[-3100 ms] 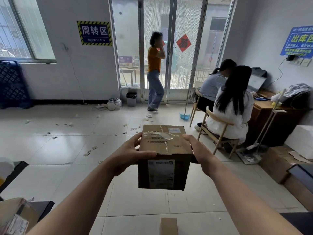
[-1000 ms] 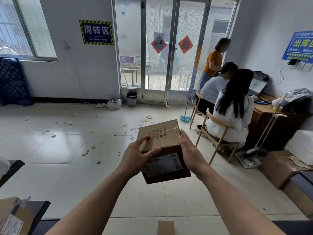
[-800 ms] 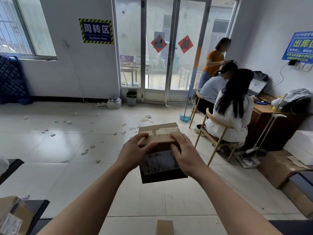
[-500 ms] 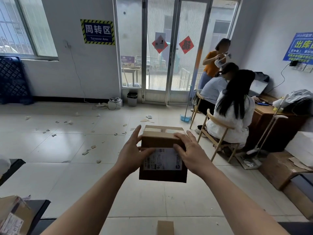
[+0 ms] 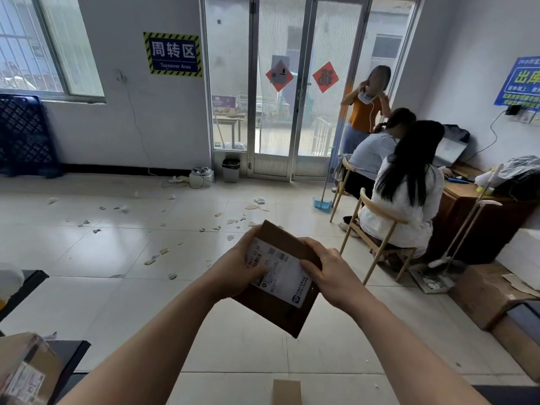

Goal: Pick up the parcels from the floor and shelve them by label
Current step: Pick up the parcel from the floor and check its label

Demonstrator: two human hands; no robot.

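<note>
Cardboard parcel (image 5: 277, 312), apparently closed, label (image 5: 279, 270) showing

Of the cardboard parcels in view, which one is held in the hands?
The tilted centre parcel: left hand and right hand hold its sides. The lower-left parcel and the bottom-edge parcel lie untouched.

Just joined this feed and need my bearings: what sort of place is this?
Probably a small courier parcel station. A wall sign reads Turnover Area, the left hand and right hand hold a labelled cardboard parcel, and seated people work at a desk.
</note>
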